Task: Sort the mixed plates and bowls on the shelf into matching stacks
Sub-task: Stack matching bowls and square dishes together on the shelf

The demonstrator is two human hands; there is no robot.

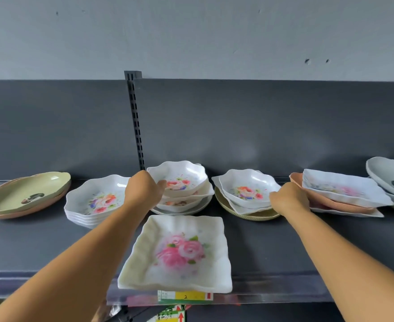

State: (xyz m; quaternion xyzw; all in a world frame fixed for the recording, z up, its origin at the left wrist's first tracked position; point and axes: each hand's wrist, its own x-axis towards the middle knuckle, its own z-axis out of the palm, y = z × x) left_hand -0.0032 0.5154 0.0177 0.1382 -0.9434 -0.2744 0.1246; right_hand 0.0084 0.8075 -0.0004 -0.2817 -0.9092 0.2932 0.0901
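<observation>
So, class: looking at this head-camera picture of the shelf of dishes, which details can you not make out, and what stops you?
- Left hand fingertips: hidden behind its own knuckles at the top floral bowl.
- Right hand grip: its fingers are hidden between the stacks.
- Grey oval dish: cut off by the right edge.
- Dishes under the top floral bowl: mostly covered, count unclear.
- Price label: print too small and blurred.

Mixed floral bowls [177, 177] and square plates [176, 254], partly stacked on shelf [307, 247]
</observation>
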